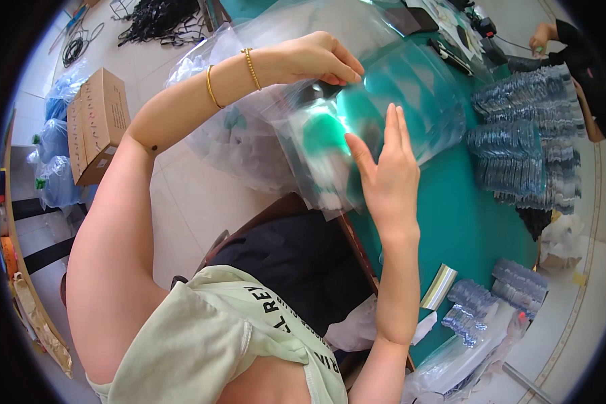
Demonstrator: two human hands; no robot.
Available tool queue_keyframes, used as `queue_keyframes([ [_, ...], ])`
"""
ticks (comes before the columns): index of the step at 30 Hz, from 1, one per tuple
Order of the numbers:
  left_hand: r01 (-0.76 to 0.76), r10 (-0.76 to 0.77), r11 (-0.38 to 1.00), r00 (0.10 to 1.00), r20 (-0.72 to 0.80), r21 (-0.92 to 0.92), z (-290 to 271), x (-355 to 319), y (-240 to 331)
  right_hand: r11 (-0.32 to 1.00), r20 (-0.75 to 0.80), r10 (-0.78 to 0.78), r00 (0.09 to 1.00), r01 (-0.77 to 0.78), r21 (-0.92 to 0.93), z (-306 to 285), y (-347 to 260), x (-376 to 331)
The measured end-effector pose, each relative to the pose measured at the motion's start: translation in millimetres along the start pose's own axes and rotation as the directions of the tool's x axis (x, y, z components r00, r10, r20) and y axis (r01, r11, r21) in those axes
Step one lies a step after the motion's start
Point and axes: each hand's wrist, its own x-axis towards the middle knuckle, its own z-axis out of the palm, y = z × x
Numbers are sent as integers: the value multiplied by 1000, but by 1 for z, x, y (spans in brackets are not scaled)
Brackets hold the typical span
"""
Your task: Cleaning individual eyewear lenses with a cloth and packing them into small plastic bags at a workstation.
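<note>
Clear plastic sheets (424,94) lie on the green tabletop (444,222) in front of me, with bright reflections across them. My left hand (323,59) reaches over from the left, its fingers closed in a pinch at the upper part of the plastic. Its fingertips sit close to the film, and the exact edge held is hard to see. Fingers stretched out and thumb apart, my right hand (390,175) rests flat over the right part of the sheets. More loose clear plastic (242,135) hangs past the table's left edge.
Rows of stacked clear plastic pieces (525,141) stand at the table's right side. Smaller stacks (471,303) and a shiny tape roll (439,286) sit nearer. A black phone (414,20) lies at the back. A cardboard box (99,124) is at left; another person's hand (540,40) shows far right.
</note>
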Motion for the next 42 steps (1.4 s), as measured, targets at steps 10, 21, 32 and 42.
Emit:
queue_keyframes([
  [10, -213, 204, 973, 973, 107, 88, 19, -2, 9, 995, -226, -27, 974, 48, 87, -12, 13, 60],
  [21, -255, 252, 963, 966, 51, 82, 30, -1, 7, 967, -302, -221, 927, 169, -188, -6, 23, 51],
  [32, -277, 360, 885, 917, -173, 374, 23, -1, -14, 910, -439, 322, 839, -145, 389, -45, 69, 33],
  [42, -437, 650, 715, 704, -287, 546, 61, -42, 8, 999, -876, 21, 482, -38, 3, -112, 39, -48],
])
